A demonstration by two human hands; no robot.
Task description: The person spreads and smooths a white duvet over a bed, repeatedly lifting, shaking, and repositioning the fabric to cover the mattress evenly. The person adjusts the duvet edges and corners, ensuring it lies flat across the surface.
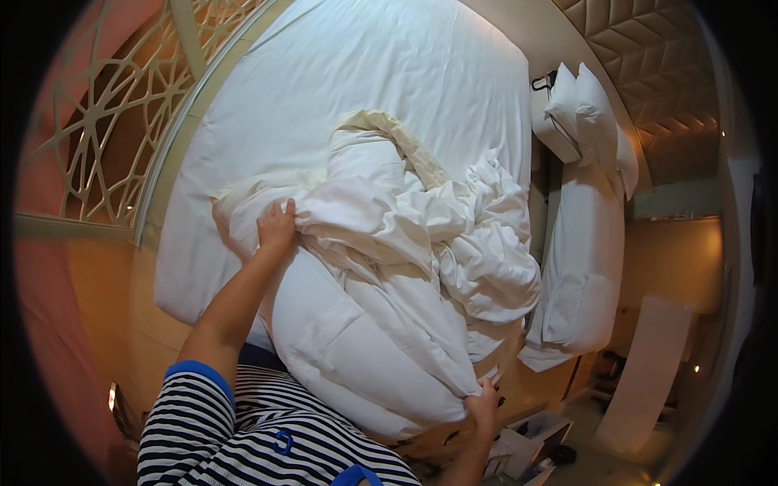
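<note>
A bulky white duvet [348, 332] lies bunched over the near part of the bed and hangs down in front of me. My left hand [278, 227] grips its upper left edge, the fingertips sunk in the cloth. At the lower right, my right hand [484, 402] pinches a corner of the same duvet. Rumpled white folds [490, 267] pile up between the hands and to the right, and a cream-coloured edge [389, 130] curls over at the top of the heap. Beneath it, a white sheet [365, 65] covers the bed.
White pillows [579, 113] stand on the right by a padded headboard [648, 65], with a long white bundle [579, 267] below them. A lattice screen [113, 121] borders the bed's left side. Low at the right are an open white drawer or box [539, 429] and a pale panel [648, 373].
</note>
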